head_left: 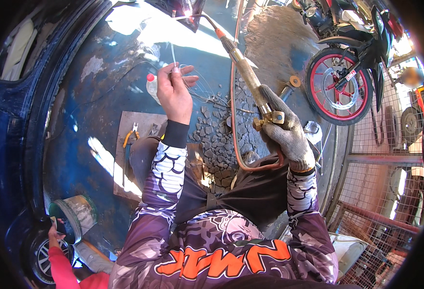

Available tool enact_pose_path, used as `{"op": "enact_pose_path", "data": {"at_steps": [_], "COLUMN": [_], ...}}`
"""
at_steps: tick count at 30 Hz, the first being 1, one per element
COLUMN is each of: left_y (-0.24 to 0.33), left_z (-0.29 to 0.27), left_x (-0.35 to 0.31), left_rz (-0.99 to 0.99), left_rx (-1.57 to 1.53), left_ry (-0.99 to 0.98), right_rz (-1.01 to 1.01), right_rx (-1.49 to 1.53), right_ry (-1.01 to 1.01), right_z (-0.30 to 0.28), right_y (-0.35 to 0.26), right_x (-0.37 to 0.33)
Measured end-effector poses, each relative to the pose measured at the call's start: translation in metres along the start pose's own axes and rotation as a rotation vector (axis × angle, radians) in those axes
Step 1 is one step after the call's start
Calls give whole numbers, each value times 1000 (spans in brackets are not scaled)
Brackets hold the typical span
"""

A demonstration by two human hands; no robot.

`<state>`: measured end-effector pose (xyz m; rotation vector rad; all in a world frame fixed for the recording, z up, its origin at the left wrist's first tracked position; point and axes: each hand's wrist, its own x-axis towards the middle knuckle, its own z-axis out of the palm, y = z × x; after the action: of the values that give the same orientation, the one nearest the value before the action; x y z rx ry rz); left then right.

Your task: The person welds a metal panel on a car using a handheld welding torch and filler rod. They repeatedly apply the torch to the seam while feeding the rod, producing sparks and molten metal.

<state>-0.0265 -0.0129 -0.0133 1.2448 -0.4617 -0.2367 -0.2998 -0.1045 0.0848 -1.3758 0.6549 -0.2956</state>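
Brass torch (pixel 250 79) was in the right hand (pixel 286 132), whose gloved fingers were closed around its handle near the valve knob; its thin nozzle reached up to a bright point on the blue metal surface (pixel 101 96). An orange hose (pixel 236 144) curved from the handle across the lap. The bare left hand (pixel 173 91) pinched a thin wire rod (pixel 173 53) between closed fingertips, just beside a small bottle with red cap (pixel 151 85). Pliers (pixel 131 136) lay on a flat steel plate (pixel 135 144). Cracked ground (pixel 217 139) lay below, and a motorcycle (pixel 351 62) stood by a wire fence (pixel 385 159).
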Motion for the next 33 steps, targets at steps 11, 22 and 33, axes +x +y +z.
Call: {"op": "enact_pose_path", "data": {"at_steps": [11,22,33], "left_y": [-1,-14,-16], "left_z": [12,4,5], "left_x": [3,-9,-8], "left_rz": [-63,-66,-84], "left_rx": [-50,5,20], "left_ry": [-38,-70,-82], "right_rz": [-31,-78,-88], "right_rx": [39,48,19], "right_ry": [5,29,70], "right_z": [-4,-5,6], "right_y": [-2,7,5], "right_x": [0,1,6]}}
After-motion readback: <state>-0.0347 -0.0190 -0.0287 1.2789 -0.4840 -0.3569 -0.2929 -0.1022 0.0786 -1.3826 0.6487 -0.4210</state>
